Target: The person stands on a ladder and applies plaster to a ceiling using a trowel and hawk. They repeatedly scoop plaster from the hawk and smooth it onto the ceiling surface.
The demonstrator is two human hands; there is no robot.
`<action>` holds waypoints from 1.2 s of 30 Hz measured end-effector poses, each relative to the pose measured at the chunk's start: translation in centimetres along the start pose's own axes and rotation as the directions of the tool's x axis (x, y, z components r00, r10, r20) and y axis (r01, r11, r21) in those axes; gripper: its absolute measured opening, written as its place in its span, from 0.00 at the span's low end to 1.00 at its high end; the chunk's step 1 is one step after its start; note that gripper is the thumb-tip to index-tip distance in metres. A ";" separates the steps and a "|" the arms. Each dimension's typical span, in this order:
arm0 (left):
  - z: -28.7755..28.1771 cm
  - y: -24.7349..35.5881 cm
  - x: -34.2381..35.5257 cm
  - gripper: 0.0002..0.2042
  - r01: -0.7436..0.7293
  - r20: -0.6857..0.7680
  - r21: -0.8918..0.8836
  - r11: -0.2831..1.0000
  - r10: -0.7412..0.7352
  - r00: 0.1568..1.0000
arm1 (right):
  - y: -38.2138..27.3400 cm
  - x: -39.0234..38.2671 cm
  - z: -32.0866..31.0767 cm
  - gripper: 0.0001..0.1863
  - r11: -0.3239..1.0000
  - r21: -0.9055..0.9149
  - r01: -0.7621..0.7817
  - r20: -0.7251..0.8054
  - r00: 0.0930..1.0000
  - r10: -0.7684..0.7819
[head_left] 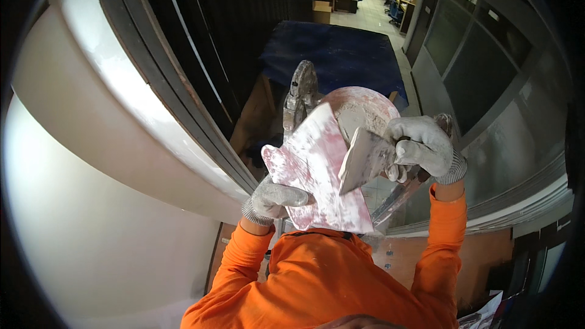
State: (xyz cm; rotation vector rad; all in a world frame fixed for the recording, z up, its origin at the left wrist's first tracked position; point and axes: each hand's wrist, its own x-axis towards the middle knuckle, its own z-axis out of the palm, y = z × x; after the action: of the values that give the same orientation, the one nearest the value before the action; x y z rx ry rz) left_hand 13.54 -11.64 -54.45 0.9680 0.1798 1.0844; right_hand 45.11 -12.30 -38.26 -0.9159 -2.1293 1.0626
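Note:
My left hand (275, 198), in a whitish work glove, grips the lower left edge of a flat pink board (308, 161) smeared with white putty, its thumb on top. My right hand (423, 145), gloved too, is closed around a wide putty knife (367, 161). The knife's blade is coated with pale putty and lies over the board's right side; I cannot tell whether it touches. Just beyond both hands is a round pinkish bucket (375, 94) with off-white putty (359, 119) inside, partly hidden by the board and knife.
A putty-spattered metal ladder part (300, 94) rises beside the bucket. Farther off lies a dark blue covered surface (341, 52). A curved white wall (91, 201) and dark frame (152, 49) stand left; a glazed partition (469, 55) runs right. Desks (402, 9) stand far back.

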 end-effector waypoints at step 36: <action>2.0 0.9 3.1 0.14 -0.149 -0.096 -0.183 0.972 0.133 0.986 | 2.7 1.2 -0.9 0.11 0.718 -0.629 -0.297 -0.416 0.909 0.012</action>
State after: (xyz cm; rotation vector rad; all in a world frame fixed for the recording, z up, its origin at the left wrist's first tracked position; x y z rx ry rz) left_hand 15.64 -10.15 -51.62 0.7738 0.0741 1.2498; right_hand 45.93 -9.78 -39.86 -1.5269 -2.1217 0.0729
